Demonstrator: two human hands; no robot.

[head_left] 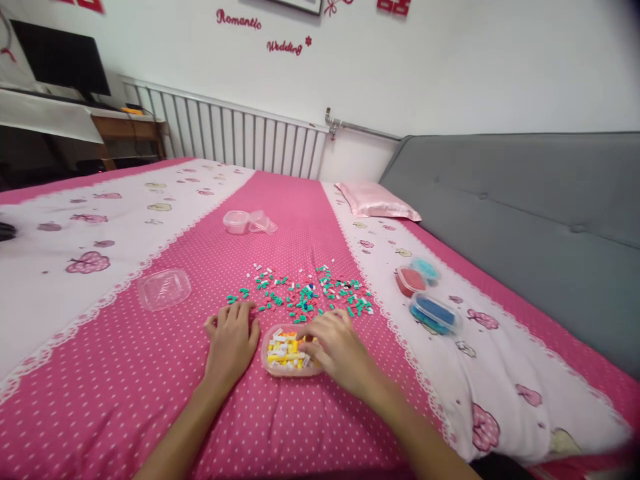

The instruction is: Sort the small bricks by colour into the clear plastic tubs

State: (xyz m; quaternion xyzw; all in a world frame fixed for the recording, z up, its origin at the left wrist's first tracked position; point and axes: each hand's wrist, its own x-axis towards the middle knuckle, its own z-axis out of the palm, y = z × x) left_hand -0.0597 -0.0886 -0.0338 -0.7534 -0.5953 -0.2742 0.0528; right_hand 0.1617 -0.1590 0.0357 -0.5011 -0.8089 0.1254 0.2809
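While the left hand (233, 341) rests loosely spread, the right hand (339, 343) reaches over the plastic tub (287, 373); I can't tell its grip

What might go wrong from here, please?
The open, rounded clear plastic tub sits on a soft pink dotted bedspread, so a knock from the right hand reaching into it might tip it. The small, loose, mostly green pieces lie close by and could mix with its yellow and white pieces.

Bed (100, 400), pink dotted cover. Relative to piece pile (306, 297): near side, yellow-white tub (295, 375); left, clear lid (165, 290); behind left, clear tubs (236, 222); right, three coloured tubs (434, 315); behind right, pillow (377, 200).
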